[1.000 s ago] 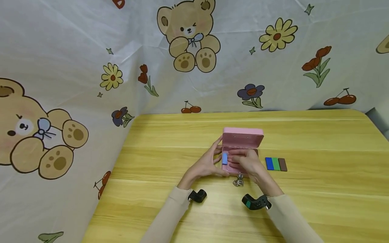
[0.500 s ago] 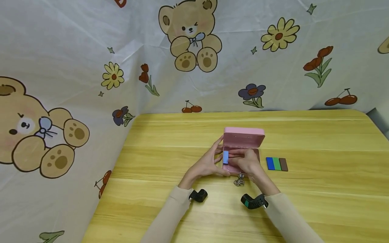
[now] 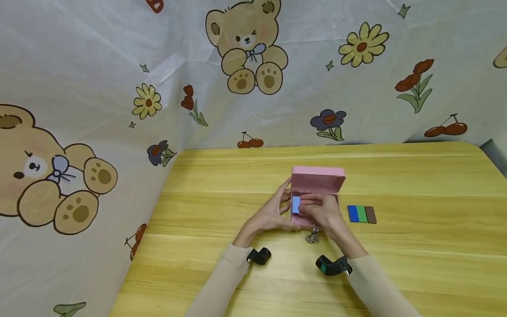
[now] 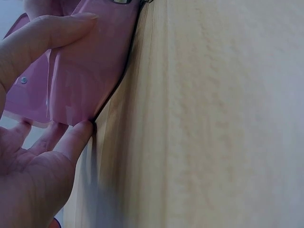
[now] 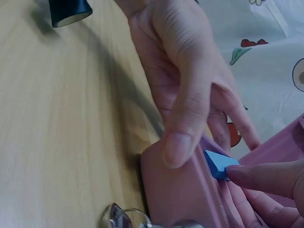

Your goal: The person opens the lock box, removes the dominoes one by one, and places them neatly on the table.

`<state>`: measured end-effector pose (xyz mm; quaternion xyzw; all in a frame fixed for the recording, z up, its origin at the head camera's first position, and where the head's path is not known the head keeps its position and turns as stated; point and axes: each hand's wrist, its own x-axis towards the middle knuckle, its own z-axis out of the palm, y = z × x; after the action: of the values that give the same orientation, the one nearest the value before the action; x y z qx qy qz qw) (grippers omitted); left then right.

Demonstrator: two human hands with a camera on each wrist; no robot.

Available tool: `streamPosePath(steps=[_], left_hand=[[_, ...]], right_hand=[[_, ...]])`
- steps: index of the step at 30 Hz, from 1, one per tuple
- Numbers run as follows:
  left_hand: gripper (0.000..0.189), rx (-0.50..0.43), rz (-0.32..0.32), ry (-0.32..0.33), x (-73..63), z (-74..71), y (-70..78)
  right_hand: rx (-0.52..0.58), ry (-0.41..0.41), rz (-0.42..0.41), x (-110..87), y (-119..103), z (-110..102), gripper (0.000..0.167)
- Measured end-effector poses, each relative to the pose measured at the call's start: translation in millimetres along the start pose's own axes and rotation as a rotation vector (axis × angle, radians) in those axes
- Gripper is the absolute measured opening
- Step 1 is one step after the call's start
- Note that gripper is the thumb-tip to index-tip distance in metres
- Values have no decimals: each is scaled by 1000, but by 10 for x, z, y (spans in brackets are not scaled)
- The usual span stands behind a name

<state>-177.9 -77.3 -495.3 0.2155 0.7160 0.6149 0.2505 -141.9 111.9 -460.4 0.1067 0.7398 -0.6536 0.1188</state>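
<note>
A pink box [image 3: 295, 221] stands on the table with its hinged lid [image 3: 318, 182] raised. My left hand [image 3: 266, 214] grips the box's left end, its thumb at the front wall and its other fingers at the side and behind, as the left wrist view shows. My right hand [image 3: 325, 212] reaches into the box. There it pinches a light blue block [image 5: 218, 164] near the left wall, thumb on one face and fingers beneath it. The fingertips under the block are partly hidden. A silver metal clasp with keys [image 3: 313, 236] hangs at the box's front.
To the right of the box, a blue piece [image 3: 353, 213], a green piece [image 3: 361, 214] and a brown piece [image 3: 370, 214] lie side by side on the wooden table [image 3: 222, 185]. A printed cloth [image 3: 301, 119] hangs behind the table and along its left.
My right thumb and fingers have closed in on the light blue block, which has shifted slightly right from the box's left wall. My left hand keeps its grip on the box.
</note>
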Motion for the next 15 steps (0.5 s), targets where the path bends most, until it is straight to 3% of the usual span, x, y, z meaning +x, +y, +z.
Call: streamPosePath(steps=[8,11,15], left_hand=[[144,-18,3,4,11,26,4],[146,-16,1,11,11,17,0],[146,-8,2,20,5,2,3]], right_hand=[[65,-37,-59,-342,18,-426,47],[137,-38,-83,-491,142,-725,44],[155,0,-82,-586,347,-1244,31]])
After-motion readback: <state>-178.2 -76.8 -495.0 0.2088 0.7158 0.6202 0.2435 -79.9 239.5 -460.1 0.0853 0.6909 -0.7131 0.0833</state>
